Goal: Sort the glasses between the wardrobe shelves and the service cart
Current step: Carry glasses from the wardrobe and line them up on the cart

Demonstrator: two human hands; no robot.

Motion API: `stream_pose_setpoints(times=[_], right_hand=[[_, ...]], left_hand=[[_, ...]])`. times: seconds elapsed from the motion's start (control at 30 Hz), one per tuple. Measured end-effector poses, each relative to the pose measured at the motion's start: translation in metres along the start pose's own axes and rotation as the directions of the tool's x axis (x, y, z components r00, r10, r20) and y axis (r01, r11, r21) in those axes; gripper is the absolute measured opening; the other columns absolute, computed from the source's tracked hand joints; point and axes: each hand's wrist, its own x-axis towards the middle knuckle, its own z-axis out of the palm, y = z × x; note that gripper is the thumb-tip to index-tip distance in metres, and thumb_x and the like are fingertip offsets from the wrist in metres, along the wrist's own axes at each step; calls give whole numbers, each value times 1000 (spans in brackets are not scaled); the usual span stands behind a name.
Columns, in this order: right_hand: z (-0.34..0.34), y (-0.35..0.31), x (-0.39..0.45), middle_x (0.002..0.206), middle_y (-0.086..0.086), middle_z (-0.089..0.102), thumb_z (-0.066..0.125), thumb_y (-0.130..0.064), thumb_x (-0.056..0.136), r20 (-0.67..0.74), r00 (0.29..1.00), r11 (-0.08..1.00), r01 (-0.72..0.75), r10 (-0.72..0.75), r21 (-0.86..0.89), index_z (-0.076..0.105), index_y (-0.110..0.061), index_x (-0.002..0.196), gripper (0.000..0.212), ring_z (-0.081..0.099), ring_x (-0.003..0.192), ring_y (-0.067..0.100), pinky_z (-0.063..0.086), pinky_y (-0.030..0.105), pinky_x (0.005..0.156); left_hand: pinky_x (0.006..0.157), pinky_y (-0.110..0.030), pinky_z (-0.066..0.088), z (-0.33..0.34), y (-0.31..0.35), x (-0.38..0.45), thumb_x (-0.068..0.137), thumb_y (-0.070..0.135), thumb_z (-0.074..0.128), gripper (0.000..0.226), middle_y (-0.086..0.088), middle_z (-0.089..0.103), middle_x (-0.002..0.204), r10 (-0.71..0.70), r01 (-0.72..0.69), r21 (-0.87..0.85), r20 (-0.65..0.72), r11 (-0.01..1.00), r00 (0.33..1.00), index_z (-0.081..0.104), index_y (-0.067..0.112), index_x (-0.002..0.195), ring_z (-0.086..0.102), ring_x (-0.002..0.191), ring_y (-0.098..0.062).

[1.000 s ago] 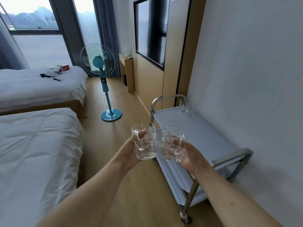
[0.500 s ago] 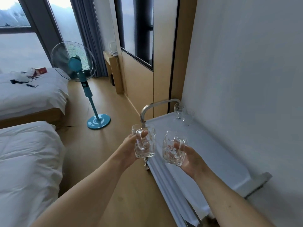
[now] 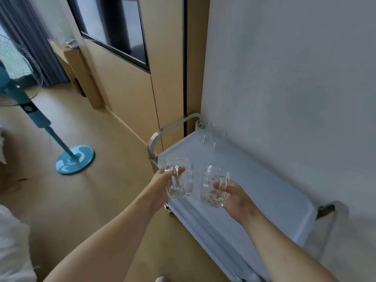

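My left hand grips a clear glass mug by its handle, held over the near left edge of the service cart. My right hand holds a second clear glass mug by its handle, above the cart's white top. Both mugs are upright and a little apart. Two more clear glasses stand at the cart's far corner against the wall. The wardrobe is outside the view.
The cart stands along a white wall, with steel handles at both ends. A blue pedestal fan stands on the wooden floor to the left. White bedding lies at the lower left. A wooden panel with a dark screen rises behind.
I have stepped closer to the cart and my view has swung right and down. Both hands have carried the mugs over the cart top, and the mugs have drawn slightly apart.
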Motion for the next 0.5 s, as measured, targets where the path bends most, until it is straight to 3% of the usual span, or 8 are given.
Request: stream_pose_setpoints(times=[0.13, 0.23, 0.37, 0.5], right_hand=[[3, 8, 25, 97, 13, 69, 95, -23, 56, -166, 986, 1000, 2, -2, -1, 72, -11, 106, 56, 72, 84, 27, 59, 38, 72], [3, 18, 37, 97, 12, 71, 97, -23, 50, -269, 962, 998, 51, -39, 36, 77, -19, 95, 50, 73, 86, 26, 60, 36, 69], [-13, 27, 45, 100, 12, 70, 84, -4, 72, -431, 902, 996, 64, -31, 62, 67, -11, 115, 47, 72, 86, 24, 57, 36, 73], [-34, 16, 53, 93, 3, 77, 94, -18, 46, -558, 828, 995, 89, -54, 35, 73, -21, 101, 59, 74, 82, 18, 56, 29, 66]], left_hand=[[92, -46, 52, -13, 15, 48, 68, 20, 87, 51, -17, 61, 110, -85, 81, 62, 59, 995, 995, 64, 4, 111, 63, 101, -32], [89, -43, 57, -18, 13, 84, 60, 34, 95, 75, -10, 68, 110, -141, 122, 219, 71, 968, 987, 60, 6, 120, 65, 106, -29], [99, -55, 52, -5, 1, 120, 42, 44, 98, 103, -7, 64, 123, -214, 202, 389, -13, 899, 977, 51, 19, 131, 63, 114, -28], [79, -36, 53, 18, -15, 155, 42, 38, 97, 103, -6, 58, 118, -151, 126, 515, 7, 848, 988, 45, 20, 130, 63, 98, -19]])
